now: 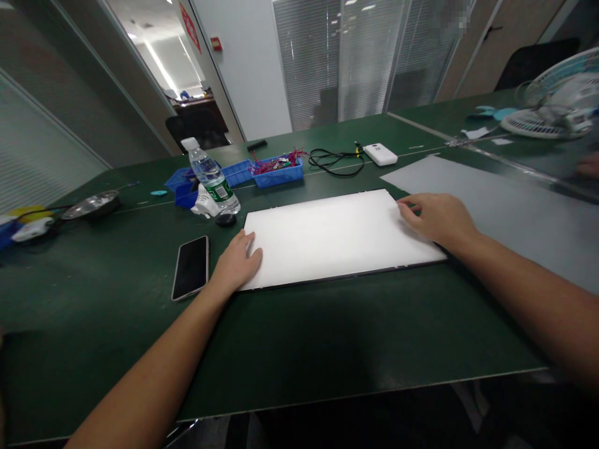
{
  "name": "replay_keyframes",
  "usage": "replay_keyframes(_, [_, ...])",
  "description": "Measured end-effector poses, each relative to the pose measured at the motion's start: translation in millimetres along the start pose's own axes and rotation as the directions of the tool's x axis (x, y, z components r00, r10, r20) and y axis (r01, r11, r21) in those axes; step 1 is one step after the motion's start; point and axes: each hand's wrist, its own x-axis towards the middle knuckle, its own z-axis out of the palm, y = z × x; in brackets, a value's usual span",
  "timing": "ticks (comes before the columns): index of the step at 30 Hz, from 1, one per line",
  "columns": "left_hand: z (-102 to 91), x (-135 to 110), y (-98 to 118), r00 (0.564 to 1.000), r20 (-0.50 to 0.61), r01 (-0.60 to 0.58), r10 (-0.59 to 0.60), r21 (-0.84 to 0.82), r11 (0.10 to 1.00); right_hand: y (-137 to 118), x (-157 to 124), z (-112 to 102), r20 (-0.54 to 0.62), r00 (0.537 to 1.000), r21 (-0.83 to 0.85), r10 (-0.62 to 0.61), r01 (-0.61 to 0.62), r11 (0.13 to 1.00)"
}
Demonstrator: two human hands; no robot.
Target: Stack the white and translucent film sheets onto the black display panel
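A white rectangular panel [332, 237] with a thin dark edge lies flat on the green table [299, 337]. My left hand [236, 262] rests on the panel's near left corner, fingers stretched out flat. My right hand [437, 218] lies on the panel's right end, with its fingers curled and their tips pressing the far right corner. Neither hand holds anything that lifts off the table.
A black phone [191, 267] lies left of the panel. Behind stand a water bottle [213, 181], blue trays [276, 171] with red wires, a black cable [334, 161] and a white box [380, 154]. A grey sheet [505, 199] lies right; a fan [556, 100] stands far right.
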Motion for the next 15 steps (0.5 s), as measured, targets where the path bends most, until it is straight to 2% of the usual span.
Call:
replay_keyframes(4, [1.8, 1.4, -1.3, 0.999, -0.031, -0.019, 0.018, -0.021, 1.0, -1.0, 0.0, 2.7, -0.05, 0.993, -0.119, 0.104, -0.11, 0.987])
replay_keyframes(7, [2.2, 1.6, -1.6, 0.999, -0.047, -0.02, 0.019, -0.034, 0.999, -1.8, 0.4, 2.1, -0.022, 0.984, -0.165, 0.175, -0.176, 0.97])
replay_keyframes(11, [1.4, 0.5, -0.9, 0.998, -0.057, -0.024, 0.021, -0.052, 0.998, 1.2, 1.7, 2.7, 0.055, 0.993, -0.101, 0.105, -0.099, 0.99])
replay_keyframes(15, [-1.3, -0.4, -0.4, 0.999, -0.036, -0.017, 0.015, -0.065, 0.998, 7.7, 3.2, 6.5, 0.065, 0.996, -0.029, 0.068, -0.066, 0.997])
